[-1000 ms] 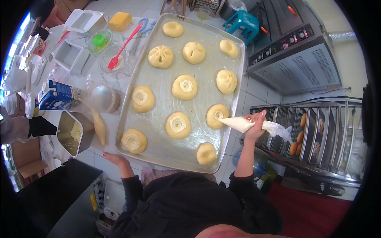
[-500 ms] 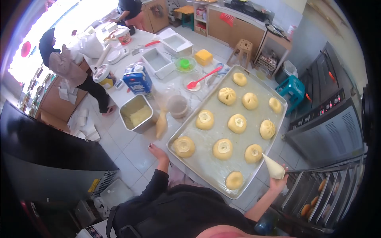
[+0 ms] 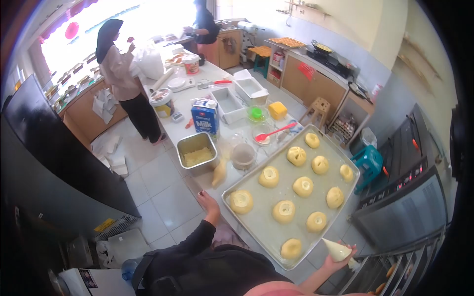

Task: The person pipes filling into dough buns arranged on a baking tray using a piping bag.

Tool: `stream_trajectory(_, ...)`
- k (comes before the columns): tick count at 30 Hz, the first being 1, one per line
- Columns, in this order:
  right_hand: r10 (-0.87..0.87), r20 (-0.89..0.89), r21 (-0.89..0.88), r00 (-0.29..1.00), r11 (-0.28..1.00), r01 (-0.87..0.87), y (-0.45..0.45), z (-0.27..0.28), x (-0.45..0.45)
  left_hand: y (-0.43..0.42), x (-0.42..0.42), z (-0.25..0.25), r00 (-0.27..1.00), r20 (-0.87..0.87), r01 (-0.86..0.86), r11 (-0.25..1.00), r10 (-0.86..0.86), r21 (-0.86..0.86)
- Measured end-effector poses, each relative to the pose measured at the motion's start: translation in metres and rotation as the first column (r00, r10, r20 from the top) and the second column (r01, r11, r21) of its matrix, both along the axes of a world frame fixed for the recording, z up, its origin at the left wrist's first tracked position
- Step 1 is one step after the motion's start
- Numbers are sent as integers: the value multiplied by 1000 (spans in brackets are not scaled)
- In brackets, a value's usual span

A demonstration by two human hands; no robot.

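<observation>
1. Kitchen's looking bright & busy: the tabletop (image 3: 183,103) is holding a milk carton (image 3: 205,118), a metal tin (image 3: 195,140) w/ pale stuff (image 3: 198,157) in it, a red spatula (image 3: 276,131) etc. Oven (image 3: 412,209) is standing off to the right.
2. One co-worker (image 3: 118,74) is standing along the tabletop's left side, another (image 3: 205,30) is standing by its far end.
3. Big tray (image 3: 282,192) is sitting at the near end, carrying 11 buns (image 3: 268,180) spaced well apart.
4. Progress imo: piping's looking abt halfway. 5 buns are showing cream (image 3: 285,207) on top, incl. the one nearest the bag on the right side, which is showing a smaller ring. Other 6 are showing no cream afaict: some w/ slits or a pattern, some plainer. Can't tell if the slit ones count as left to do.
5. Right hand (image 3: 340,263) is gripping the piping bag (image 3: 336,250), fingers closed round its fat end. Tip's pointing back toward the tray but isn't touching any bun; bag's hanging just past the tray's right edge.
6. Left hand (image 3: 210,204) is hovering near the tray's left corner, fingers loosely spread, holding nothing.
</observation>
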State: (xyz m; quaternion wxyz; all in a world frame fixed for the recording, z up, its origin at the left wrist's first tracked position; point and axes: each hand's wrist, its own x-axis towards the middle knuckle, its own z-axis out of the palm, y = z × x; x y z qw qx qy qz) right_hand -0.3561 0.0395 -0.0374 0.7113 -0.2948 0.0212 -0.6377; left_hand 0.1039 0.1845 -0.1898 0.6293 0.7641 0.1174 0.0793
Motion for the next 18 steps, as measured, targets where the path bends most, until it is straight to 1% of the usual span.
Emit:
stream_trajectory(1,-13,16,2,1000,1000,13,-4,0,3,0,-1,-1,1000,-17,6,1000,-6,14)
stream_trajectory(3,-52,39,36,998,998,50,-2,-4,5,-2,-2,-6,999,29,-16,999,15,40)
stream_trajectory(4,-97,28,46,995,994,96,-1,3,11,-2,-1,-5,998,53,-22,998,18,64)
stream_trajectory(5,-189,56,178,980,968,177,0,6,20,-3,2,-6,996,80,-29,998,25,55)
stream_trajectory(7,-387,38,436,922,836,333,10,16,30,1,-3,-8,993,113,-30,998,24,50)
stream_trajectory(8,-324,158,417,933,878,235,12,9,28,6,-6,-9,995,96,-33,998,28,45)
stream_trajectory(10,-163,156,274,974,955,116,15,-7,20,0,-2,-7,996,83,-34,999,35,-7)
stream_trajectory(11,-79,156,182,985,982,50,13,-15,17,-1,0,-5,997,80,-16,1000,15,13)
stream_trajectory(12,-27,193,146,981,989,-2,11,-22,13,3,1,-9,997,80,0,1000,-2,22)
stream_trajectory(13,-56,198,190,979,982,18,10,-17,14,0,1,-7,997,76,14,999,-16,29)
stream_trajectory(15,-102,197,287,975,957,42,14,-9,12,-6,-1,-3,999,54,7,1000,-6,-14)
stream_trajectory(16,7,255,122,967,992,-39,11,-13,4,-3,-4,2,999,37,-4,1000,5,-19)
stream_trajectory(17,-140,242,288,960,955,66,7,-14,-1,-2,-4,1,998,61,-19,1000,18,5)
stream_trajectory(18,-285,201,449,937,877,170,7,1,2,-5,-3,-3,996,86,-31,999,28,37)
